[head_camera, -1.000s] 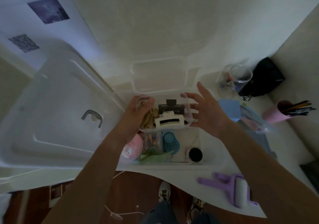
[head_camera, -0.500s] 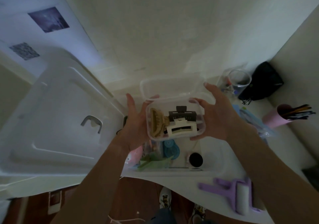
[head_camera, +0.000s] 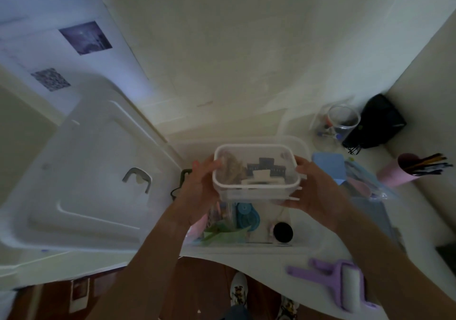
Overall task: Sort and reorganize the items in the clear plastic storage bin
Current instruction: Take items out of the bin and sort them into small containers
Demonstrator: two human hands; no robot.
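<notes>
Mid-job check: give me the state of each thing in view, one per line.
small clear box: lid on, held up over the bin, hair clips inside
left hand: grips the box's left side
right hand: grips its right side
storage bin: open, items inside
bin lid: off, lying left

there is just one view, from a camera on the person's head; it looks forward and down, over both arms, onto a white table (head_camera: 259, 260) by a wall; it is close, so the left hand (head_camera: 197, 186) and right hand (head_camera: 318, 191) fill the middle; the wide lens bends the edges; floor and shoes show at the bottom
</notes>
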